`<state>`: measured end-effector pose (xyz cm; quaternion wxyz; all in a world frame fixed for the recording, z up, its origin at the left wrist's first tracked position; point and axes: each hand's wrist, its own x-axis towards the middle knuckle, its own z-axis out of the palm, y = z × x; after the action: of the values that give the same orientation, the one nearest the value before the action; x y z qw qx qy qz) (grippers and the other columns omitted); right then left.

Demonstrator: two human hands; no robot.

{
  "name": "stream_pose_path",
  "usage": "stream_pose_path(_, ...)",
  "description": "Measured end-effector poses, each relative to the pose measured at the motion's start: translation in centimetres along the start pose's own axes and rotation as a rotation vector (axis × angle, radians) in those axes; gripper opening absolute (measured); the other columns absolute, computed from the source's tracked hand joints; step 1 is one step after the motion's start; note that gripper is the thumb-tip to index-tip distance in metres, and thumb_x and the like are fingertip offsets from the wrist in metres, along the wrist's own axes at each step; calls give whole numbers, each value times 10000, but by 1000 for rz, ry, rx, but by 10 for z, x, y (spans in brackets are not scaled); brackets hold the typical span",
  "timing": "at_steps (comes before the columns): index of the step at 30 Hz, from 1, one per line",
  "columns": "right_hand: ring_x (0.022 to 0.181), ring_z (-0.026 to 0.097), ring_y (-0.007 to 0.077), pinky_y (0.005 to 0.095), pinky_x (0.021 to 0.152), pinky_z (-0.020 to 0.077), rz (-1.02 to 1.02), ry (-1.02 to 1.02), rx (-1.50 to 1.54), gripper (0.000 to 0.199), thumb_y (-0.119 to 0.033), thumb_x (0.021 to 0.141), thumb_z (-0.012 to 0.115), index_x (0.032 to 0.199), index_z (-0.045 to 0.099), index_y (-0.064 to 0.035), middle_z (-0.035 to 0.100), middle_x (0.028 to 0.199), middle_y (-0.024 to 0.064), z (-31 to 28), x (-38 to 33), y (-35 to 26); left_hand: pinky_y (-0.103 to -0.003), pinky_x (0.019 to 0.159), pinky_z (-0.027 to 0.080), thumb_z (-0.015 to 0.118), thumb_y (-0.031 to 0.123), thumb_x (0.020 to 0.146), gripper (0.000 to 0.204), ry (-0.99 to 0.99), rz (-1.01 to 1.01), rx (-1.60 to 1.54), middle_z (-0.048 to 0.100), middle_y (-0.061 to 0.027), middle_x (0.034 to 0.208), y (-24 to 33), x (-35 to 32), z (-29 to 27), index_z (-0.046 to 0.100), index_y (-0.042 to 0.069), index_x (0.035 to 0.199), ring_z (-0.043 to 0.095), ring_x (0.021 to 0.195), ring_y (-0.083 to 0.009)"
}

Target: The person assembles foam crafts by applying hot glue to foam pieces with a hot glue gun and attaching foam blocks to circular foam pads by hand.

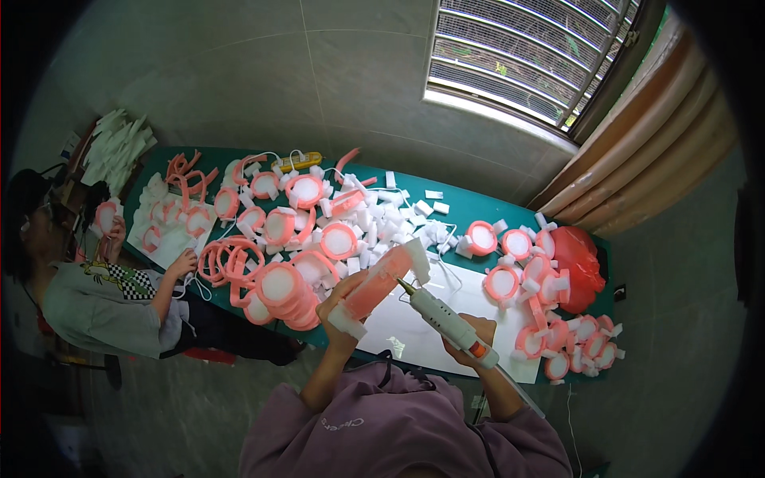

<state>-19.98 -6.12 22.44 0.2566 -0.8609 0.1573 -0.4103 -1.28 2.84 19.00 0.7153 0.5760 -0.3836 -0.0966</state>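
My left hand [341, 301] holds a pink curved foam strip [378, 287] with a white foam block at each end, lifted over the green table [470, 209]. My right hand [470, 336] grips a white glue gun [443, 317] with an orange trigger. Its metal nozzle touches the upper end of the pink strip, beside the white block [417, 260]. Below the hands lies a white sheet [430, 334].
Piles of pink rings with white foam centres [279, 288] and loose white foam blocks [382, 223] cover the table. A red bag [580, 263] sits at the right end. Another person [103, 295] sits at the left end holding a pink ring. A barred window [526, 56] is above.
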Motion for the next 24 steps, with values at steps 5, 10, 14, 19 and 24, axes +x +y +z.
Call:
stream_pose_path(5, 419, 510, 188, 256, 381, 391, -5, -14, -43, 94, -117, 599, 623, 636, 547, -75, 508, 539, 40, -1, -10, 7, -220, 586, 459, 592, -14, 627, 321, -50, -6, 58, 609, -94, 837, 11, 5, 1, 562, -34, 946, 561, 667, -96)
stream_pose_path(10, 576, 597, 225, 249, 526, 481, 0, 26, 75, 202, -101, 599, 639, 767, 585, -3, 608, 749, 118, -1, -14, 9, -236, 577, 452, 578, -48, 617, 269, 33, 94, 202, 570, -97, 751, 5, 12, -2, 541, -85, 880, 536, 666, -120)
stream_pose_path(14, 692, 609, 233, 265, 586, 495, 12, 36, -60, 310, -47, 570, 646, 869, 582, 2, 576, 959, 161, -2, -22, 35, -265, 584, 417, 626, 36, 646, 226, 138, 88, 435, 552, -109, 739, 30, 45, -8, 521, -87, 804, 512, 671, -157)
stream_pose_path(19, 580, 535, 217, 293, 488, 445, -23, -159, -399, 449, -54, 501, 678, 931, 548, -63, 483, 1056, 125, 6, -73, 149, -266, 605, 411, 687, 117, 662, 338, 196, 413, 472, 548, -105, 848, 82, 109, -15, 518, -24, 918, 519, 701, -163)
stream_pose_path(24, 711, 533, 251, 340, 588, 448, -69, -590, -488, 544, -150, 490, 730, 969, 479, -95, 411, 1032, 105, -1, -102, 227, -260, 658, 497, 684, 137, 661, 439, 72, 482, 199, 534, -88, 934, 155, 179, 12, 484, -9, 1025, 549, 798, -144)
